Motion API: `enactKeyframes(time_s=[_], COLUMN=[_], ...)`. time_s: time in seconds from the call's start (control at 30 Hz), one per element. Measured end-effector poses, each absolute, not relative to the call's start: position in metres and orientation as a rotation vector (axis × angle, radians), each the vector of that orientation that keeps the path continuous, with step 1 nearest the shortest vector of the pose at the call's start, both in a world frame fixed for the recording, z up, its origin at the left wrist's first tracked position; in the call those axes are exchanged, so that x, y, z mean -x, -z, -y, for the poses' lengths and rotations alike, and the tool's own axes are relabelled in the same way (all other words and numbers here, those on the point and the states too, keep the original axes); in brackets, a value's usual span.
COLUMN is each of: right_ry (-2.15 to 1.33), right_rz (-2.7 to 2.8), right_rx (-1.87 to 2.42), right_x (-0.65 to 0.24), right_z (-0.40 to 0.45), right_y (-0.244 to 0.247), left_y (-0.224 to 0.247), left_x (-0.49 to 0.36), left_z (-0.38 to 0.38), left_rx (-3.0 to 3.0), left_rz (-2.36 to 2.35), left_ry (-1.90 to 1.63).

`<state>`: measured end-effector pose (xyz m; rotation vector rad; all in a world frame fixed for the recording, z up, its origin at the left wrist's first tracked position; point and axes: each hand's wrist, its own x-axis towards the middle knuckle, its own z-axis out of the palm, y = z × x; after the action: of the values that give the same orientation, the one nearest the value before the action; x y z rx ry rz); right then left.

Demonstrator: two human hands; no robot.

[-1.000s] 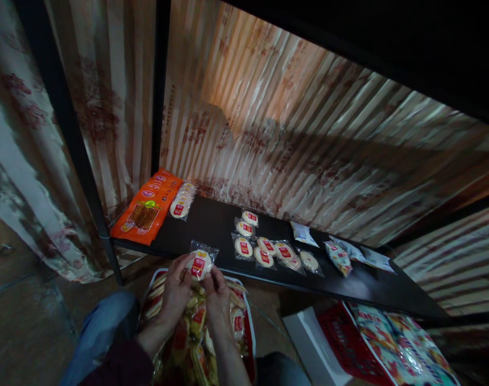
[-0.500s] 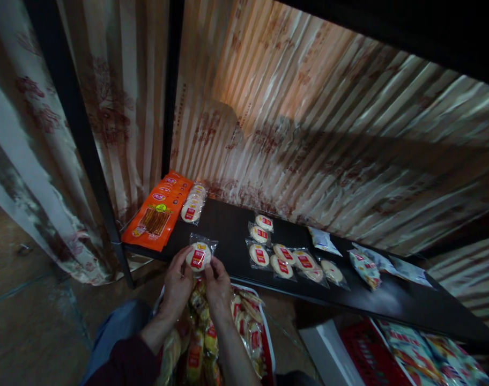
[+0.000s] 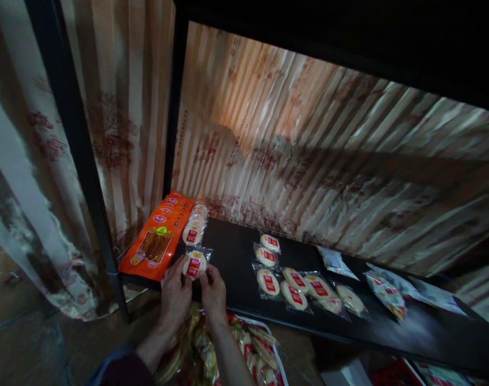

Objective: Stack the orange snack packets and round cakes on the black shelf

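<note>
Between my two hands is a round white rice cracker packet (image 3: 195,265) in clear wrap with a red label. My left hand (image 3: 175,294) pinches its left edge and my right hand (image 3: 214,294) pinches its lower right edge. The packet is over the front left of the black shelf (image 3: 232,257), just in front of an overlapping row of like rice cracker packets (image 3: 193,234). Left of that row lie overlapping orange snack bags (image 3: 158,241). Whether the held packet touches the shelf, I cannot tell.
More rice cracker packets (image 3: 267,282) lie loosely mid-shelf, with several white snack bags (image 3: 333,262) further right. Below my hands stands a basket (image 3: 279,356) of wrapped snacks. A black post (image 3: 81,145) rises at left; a patterned curtain (image 3: 264,134) hangs behind.
Both hands have carried the rice cracker packet forward, from above the basket to over the shelf beside the row. The view has tilted, so the shelf sits lower in the picture.
</note>
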<state>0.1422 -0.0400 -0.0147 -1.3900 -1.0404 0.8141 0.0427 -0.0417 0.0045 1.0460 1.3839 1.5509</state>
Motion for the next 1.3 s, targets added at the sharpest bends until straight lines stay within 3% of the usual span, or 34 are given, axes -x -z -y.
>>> enactKeyframes(time_s=[0.63, 1.0, 1.3], right_ry=[-0.562, -0.421, -0.452], right_rz=[1.144, 1.416, 1.443], right_rx=[1.59, 1.94, 1.978], right_x=[-0.131, -0.131, -0.132], right_z=[-0.024, -0.033, -0.036], right_y=[0.023, 0.009, 0.007], left_y=[0.006, 0.028, 0.044], left_x=[-0.046, -0.051, -0.056], left_z=[-0.008, -0.021, -0.019], left_rx=[-1.123, -1.577, -1.711], left_rz=[-1.439, -1.684, -1.685], left_ry=[-1.525, -1.352, -1.392])
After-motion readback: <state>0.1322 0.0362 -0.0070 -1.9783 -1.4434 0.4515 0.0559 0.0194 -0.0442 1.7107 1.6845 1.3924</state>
